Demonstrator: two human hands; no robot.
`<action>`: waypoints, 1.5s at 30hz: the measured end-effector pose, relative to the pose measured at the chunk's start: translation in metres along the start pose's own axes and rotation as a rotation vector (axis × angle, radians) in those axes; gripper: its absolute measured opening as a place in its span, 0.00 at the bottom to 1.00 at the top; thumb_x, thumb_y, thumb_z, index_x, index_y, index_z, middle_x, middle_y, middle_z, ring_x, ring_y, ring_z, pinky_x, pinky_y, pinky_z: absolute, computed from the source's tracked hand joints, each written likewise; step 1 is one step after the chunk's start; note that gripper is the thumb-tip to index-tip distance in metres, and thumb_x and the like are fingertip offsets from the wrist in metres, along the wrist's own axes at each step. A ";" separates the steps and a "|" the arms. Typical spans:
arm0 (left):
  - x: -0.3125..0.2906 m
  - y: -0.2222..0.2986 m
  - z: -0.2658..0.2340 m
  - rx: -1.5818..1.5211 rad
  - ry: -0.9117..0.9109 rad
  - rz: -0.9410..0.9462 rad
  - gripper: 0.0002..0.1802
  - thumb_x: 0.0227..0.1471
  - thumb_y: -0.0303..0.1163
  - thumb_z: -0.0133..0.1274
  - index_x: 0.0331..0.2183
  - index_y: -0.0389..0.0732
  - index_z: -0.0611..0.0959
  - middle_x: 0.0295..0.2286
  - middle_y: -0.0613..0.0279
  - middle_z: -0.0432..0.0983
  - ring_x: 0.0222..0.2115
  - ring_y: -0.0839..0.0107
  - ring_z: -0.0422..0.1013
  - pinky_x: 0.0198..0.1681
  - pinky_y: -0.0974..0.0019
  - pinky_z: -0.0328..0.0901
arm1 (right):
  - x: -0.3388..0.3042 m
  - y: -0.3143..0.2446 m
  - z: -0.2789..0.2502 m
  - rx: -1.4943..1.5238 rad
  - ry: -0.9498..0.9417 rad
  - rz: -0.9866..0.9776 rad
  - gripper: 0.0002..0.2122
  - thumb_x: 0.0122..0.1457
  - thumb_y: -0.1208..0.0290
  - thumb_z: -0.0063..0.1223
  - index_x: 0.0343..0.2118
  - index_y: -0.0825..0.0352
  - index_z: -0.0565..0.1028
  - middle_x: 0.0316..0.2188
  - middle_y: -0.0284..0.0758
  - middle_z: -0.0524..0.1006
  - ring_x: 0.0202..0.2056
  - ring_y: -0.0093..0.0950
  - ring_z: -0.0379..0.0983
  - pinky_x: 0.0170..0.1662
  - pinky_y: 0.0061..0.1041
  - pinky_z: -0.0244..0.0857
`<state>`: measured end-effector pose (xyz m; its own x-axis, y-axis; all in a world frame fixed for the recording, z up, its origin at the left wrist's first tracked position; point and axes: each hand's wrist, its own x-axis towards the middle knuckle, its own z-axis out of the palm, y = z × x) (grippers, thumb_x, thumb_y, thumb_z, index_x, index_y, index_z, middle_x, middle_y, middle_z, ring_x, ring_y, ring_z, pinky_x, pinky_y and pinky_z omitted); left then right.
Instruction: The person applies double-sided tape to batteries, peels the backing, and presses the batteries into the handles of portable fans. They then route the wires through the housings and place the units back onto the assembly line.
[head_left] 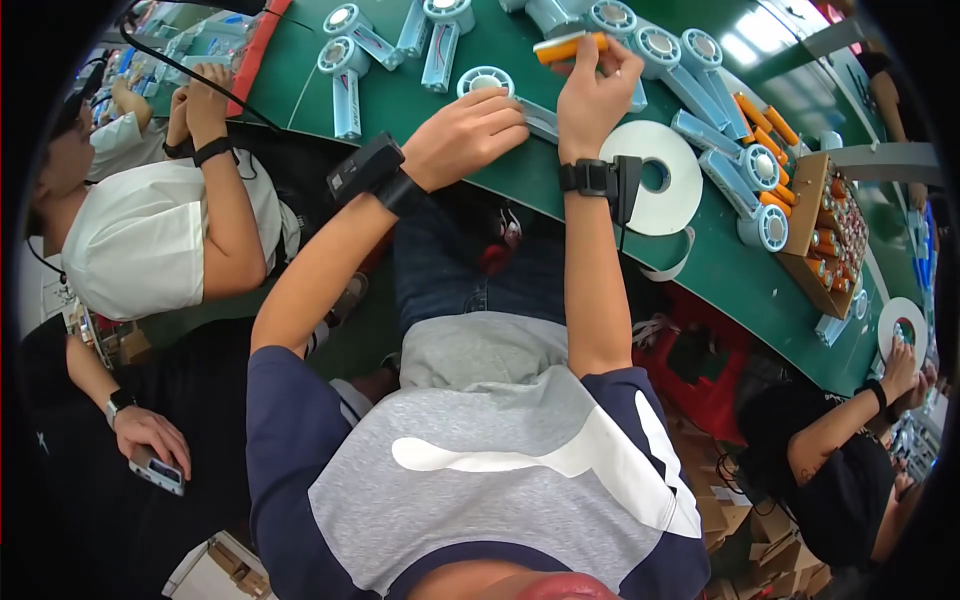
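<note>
My left hand [466, 138] rests closed over a light-blue handheld fan [486, 80] lying on the green table. Its fingers cover the middle of the fan; the round head shows beyond them and the handle runs off to the right. Raised just right of it, my right hand [598, 95] pinches an orange cylindrical battery [572, 47] with a white strip along its upper side. Beside my right wrist lies a large white roll of tape [676, 190], its loose end hanging over the table edge.
More light-blue fans [343, 85] lie at the far left and right. Loose orange batteries [768, 130] sit near a cardboard box [805, 235] filled with batteries. A co-worker in white [170, 215] is at the left; another person's hand [900, 370] touches a second roll [903, 325] at the right.
</note>
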<state>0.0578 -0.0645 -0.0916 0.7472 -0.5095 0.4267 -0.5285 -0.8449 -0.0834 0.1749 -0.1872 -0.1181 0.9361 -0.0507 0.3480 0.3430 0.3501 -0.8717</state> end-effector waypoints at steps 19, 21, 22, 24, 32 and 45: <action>0.057 0.052 -0.142 -0.489 0.459 -0.317 0.30 0.51 0.36 0.62 0.55 0.38 0.77 0.52 0.59 0.76 0.52 0.62 0.71 0.57 0.59 0.62 | 0.004 0.009 -0.006 -0.194 0.039 -0.017 0.16 0.66 0.66 0.56 0.46 0.73 0.68 0.33 0.38 0.78 0.23 0.23 0.77 0.25 0.19 0.69; 0.034 0.033 -0.176 -0.057 0.274 -0.192 0.54 0.32 0.47 0.75 0.57 0.31 0.71 0.52 0.44 0.72 0.55 0.50 0.68 0.58 0.51 0.62 | 0.010 0.008 0.005 -0.211 0.027 -0.010 0.15 0.66 0.66 0.56 0.46 0.73 0.68 0.33 0.38 0.78 0.24 0.24 0.77 0.26 0.21 0.70; 0.022 0.027 -0.191 -0.073 0.317 -0.200 0.53 0.32 0.47 0.75 0.57 0.32 0.71 0.52 0.44 0.72 0.55 0.50 0.68 0.58 0.51 0.62 | 0.020 0.002 0.011 -0.218 0.032 -0.007 0.15 0.66 0.66 0.56 0.46 0.72 0.68 0.33 0.38 0.78 0.25 0.25 0.78 0.27 0.22 0.71; -0.001 0.057 -0.187 -0.129 0.397 -0.285 0.52 0.33 0.45 0.75 0.57 0.32 0.72 0.52 0.46 0.72 0.54 0.51 0.68 0.57 0.52 0.62 | -0.008 -0.033 -0.010 -0.378 -0.066 0.132 0.15 0.66 0.66 0.55 0.47 0.72 0.69 0.35 0.39 0.78 0.30 0.27 0.78 0.32 0.26 0.72; 0.049 -0.065 -0.222 0.361 0.986 -0.080 0.46 0.37 0.41 0.73 0.56 0.35 0.72 0.51 0.52 0.73 0.53 0.55 0.68 0.55 0.54 0.63 | -0.054 0.018 -0.037 -0.159 -0.110 -0.105 0.13 0.67 0.72 0.52 0.50 0.72 0.70 0.39 0.38 0.76 0.43 0.28 0.74 0.50 0.26 0.69; 0.000 -0.019 -0.104 -0.204 0.449 -0.424 0.39 0.42 0.32 0.69 0.56 0.39 0.72 0.50 0.61 0.74 0.51 0.61 0.69 0.52 0.58 0.65 | -0.005 0.010 -0.016 -0.079 0.038 0.044 0.13 0.68 0.71 0.52 0.50 0.71 0.68 0.38 0.37 0.78 0.27 0.20 0.75 0.30 0.19 0.69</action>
<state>0.0260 -0.0315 0.0040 0.6903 0.0168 0.7233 -0.3234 -0.8872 0.3292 0.1749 -0.1989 -0.1340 0.9523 -0.0723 0.2964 0.3047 0.2776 -0.9111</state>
